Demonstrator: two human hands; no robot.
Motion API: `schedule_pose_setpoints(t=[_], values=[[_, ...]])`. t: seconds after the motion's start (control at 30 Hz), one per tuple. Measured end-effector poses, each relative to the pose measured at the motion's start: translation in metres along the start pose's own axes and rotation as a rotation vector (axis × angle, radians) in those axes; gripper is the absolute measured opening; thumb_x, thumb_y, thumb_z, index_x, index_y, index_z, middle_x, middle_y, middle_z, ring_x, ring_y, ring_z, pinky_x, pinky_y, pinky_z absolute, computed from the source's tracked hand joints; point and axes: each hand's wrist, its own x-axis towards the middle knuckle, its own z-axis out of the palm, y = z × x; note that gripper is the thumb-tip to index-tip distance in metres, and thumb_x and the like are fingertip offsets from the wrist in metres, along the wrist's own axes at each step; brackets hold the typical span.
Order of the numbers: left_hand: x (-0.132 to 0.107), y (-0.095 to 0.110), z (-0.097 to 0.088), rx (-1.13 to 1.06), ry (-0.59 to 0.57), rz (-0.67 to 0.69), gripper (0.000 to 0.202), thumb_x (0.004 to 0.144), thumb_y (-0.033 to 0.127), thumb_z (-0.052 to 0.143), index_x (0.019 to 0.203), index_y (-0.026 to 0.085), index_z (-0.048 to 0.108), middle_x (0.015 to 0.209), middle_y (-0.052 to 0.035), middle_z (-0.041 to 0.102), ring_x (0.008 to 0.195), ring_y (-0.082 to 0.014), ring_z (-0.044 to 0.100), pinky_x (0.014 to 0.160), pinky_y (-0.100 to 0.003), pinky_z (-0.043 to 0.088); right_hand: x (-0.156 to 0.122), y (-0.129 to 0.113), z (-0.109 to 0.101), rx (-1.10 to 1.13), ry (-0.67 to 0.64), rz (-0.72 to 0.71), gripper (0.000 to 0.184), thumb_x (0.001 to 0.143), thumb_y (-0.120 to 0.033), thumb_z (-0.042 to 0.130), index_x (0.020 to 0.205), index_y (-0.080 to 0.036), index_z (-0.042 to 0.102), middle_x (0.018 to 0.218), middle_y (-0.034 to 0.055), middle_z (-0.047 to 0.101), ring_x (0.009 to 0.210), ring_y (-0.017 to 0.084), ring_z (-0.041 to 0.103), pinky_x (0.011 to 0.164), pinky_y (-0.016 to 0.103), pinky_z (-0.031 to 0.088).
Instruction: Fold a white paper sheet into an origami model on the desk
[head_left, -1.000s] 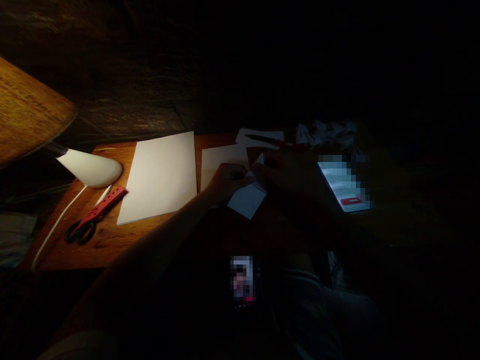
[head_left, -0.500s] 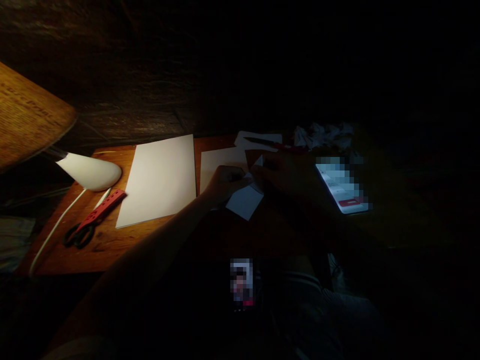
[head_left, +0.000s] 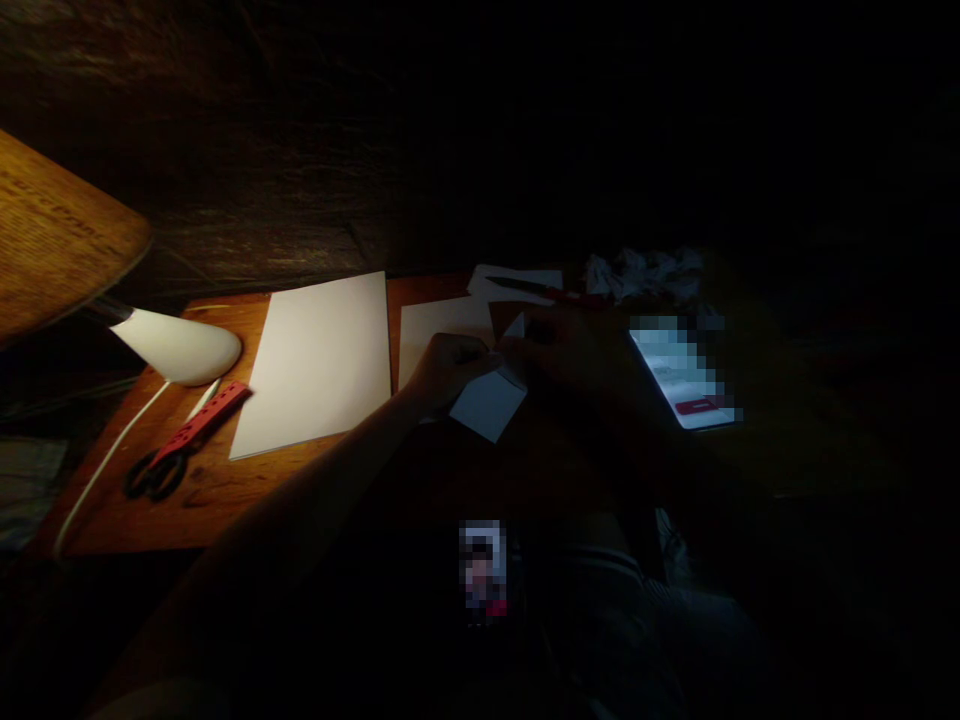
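A folded piece of white paper (head_left: 489,403) sits at the middle of the desk, its lower corner pointing toward me. My left hand (head_left: 448,372) grips its left side, with the forearm reaching in from the lower left. My right hand (head_left: 559,345) lies in deep shadow and pinches the paper's upper right part from the other side. The fingers of that hand are hard to make out. Part of the fold is hidden under both hands.
A wooden desk (head_left: 202,510) lit by a white lamp (head_left: 180,346) holds a white paper stack (head_left: 311,365), another sheet (head_left: 439,335), red-handled scissors (head_left: 161,468), a dark-bladed knife (head_left: 525,286), crumpled paper (head_left: 641,275) and a lit phone (head_left: 679,378). Another phone (head_left: 484,565) glows below.
The whole scene has drifted slightly lower and left in the view. Both hands stay on the folded paper, with only small shifts in the paper's position.
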Motion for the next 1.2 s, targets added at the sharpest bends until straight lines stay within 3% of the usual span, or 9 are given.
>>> schedule_pose_setpoints(t=[0.33,0.5,0.87,1.2], values=[[0.002,-0.002,-0.001,0.014,-0.014,0.025,0.031,0.077,0.041,0.073,0.060,0.017,0.062,0.055,0.0029,0.052,0.052,-0.0078,0.044,0.049,-0.024,0.027,0.000,0.003,0.002,0.051,0.016,-0.010,0.026,0.079,-0.043,0.074,0.072,-0.020,0.064,0.071,-0.0002,0.061,0.067,0.015,0.052,0.061,0.028,0.040],[-0.001,-0.003,0.002,0.052,-0.002,0.063,0.031,0.078,0.038,0.074,0.059,0.017,0.061,0.055,0.0029,0.051,0.053,-0.0078,0.044,0.049,-0.024,0.027,0.001,0.006,0.002,0.042,0.122,0.000,0.033,0.087,-0.047,0.069,0.069,-0.022,0.060,0.069,0.0003,0.060,0.066,0.015,0.053,0.060,0.029,0.039],[-0.002,-0.001,0.002,0.054,0.035,0.045,0.031,0.079,0.040,0.073,0.059,0.018,0.062,0.054,0.0026,0.053,0.051,-0.0083,0.045,0.049,-0.024,0.027,0.000,0.002,0.002,-0.064,0.223,-0.014,0.023,0.087,-0.031,0.075,0.069,-0.020,0.069,0.072,0.0014,0.068,0.070,0.016,0.061,0.067,0.030,0.045],[0.001,0.000,0.001,-0.002,0.013,-0.006,0.028,0.076,0.037,0.074,0.060,0.017,0.064,0.054,0.0031,0.054,0.052,-0.0083,0.046,0.049,-0.023,0.029,0.002,-0.009,-0.002,-0.016,0.180,0.051,0.025,0.088,-0.020,0.072,0.064,-0.019,0.067,0.070,0.0006,0.068,0.070,0.015,0.060,0.068,0.029,0.045]])
